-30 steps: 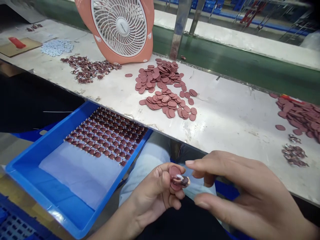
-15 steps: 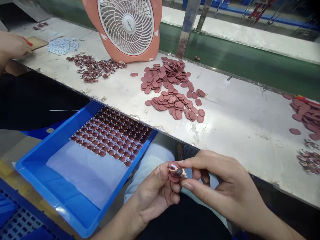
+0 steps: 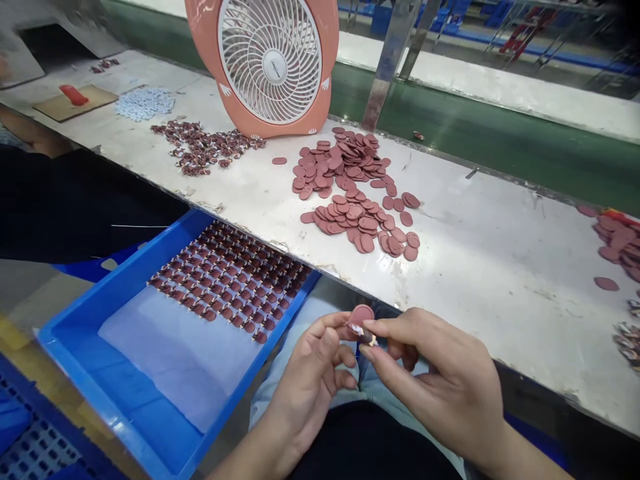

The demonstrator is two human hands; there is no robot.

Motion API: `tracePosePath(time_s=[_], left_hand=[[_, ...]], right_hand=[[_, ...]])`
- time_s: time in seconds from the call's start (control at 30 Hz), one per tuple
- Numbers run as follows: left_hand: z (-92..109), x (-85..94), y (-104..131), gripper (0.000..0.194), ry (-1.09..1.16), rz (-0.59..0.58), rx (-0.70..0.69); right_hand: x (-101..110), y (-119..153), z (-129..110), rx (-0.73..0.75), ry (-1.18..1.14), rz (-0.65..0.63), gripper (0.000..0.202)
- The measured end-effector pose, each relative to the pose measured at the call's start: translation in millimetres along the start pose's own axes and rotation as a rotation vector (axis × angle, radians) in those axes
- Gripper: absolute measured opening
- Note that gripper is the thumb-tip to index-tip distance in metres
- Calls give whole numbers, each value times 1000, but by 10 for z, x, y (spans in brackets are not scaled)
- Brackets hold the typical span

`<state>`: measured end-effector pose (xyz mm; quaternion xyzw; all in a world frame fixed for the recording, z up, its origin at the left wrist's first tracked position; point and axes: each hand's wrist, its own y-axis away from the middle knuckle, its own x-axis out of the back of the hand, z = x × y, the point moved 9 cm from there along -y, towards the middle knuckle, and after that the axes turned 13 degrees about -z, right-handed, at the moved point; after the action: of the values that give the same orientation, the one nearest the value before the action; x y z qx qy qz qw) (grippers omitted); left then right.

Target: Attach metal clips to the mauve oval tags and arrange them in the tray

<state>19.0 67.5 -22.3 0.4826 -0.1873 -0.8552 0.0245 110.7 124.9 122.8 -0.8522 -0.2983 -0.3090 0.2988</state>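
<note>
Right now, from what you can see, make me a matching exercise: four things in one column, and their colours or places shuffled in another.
Column one
1. Held oval disc
2. Electric fan
3. Plastic tray
4. Tan board

Column two
A. Blue, with rows of small pieces inside
B. Orange and white
C. Under a red object
D. Reddish-brown

Pairs: 1-D; 2-B; 3-A; 4-C

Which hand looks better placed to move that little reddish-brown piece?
Probably the right hand: its thumb and forefinger pinch the piece. The left hand is nearer the blue tray, but its thumb looks clear of the piece.
</note>
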Motion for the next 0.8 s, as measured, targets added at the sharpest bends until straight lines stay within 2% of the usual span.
tracePosePath(time_s=[0.07,0.17,0.23,0.33,0.5,0.57,0.63,0.8], left_hand=[[201,48,74,37,-133,128,-179],[368,-14,135,33,-283,156,-305],[410,-37,138,30,-321,156,-328],[433,-4,147,27,-313,199,-329],[485,148,240,28,-285,313,-323],[602,324,336,29,-380,417,-355],[788,605,485,31,-544,569,-398],[1257,1633,930,31,-838,914,-420]], right_hand=[[-29,48,-65,70,164,85,20],[-144,111,-127,175,304,124,30],[-225,124,-144,233,333,111,35],[-327,92,-157,275,359,83,31],[-430,44,-350,344,388,40,26],[-429,60,-437,354,359,-1,27],[-408,85,-470,346,324,-47,23],[-336,131,-346,369,293,-53,17]])
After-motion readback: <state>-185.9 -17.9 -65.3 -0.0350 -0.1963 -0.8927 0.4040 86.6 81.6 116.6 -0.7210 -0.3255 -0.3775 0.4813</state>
